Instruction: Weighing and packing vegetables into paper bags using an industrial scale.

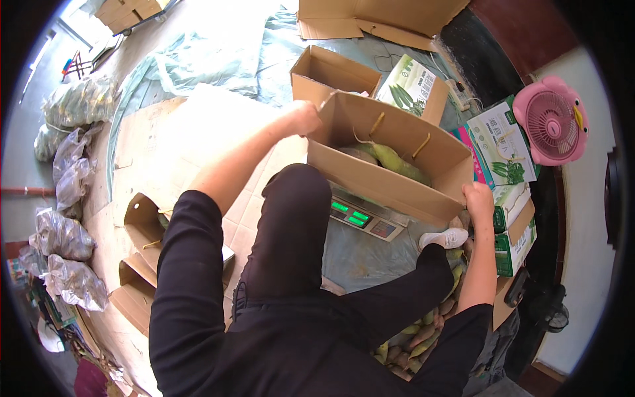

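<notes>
An open cardboard box (380, 180) sits in front of me over a digital scale (380, 228) with green lit displays. Inside it lie a few long green radishes (400, 164), one with a thin curled root tip. Two yellow cord handles (421, 145) show on its far wall. My left hand (305, 119) is closed on the box's left end, and my right hand (477, 198) grips its near right corner. Whether the box rests fully on the scale is hidden beneath it.
More radishes (423, 334) are heaped by my right leg. Printed cartons (499, 149) and a pink fan (550, 122) stand at the right. Beyond is another open box (317, 73). Stuffed plastic bags (63, 235) line the left, near open boxes (135, 291).
</notes>
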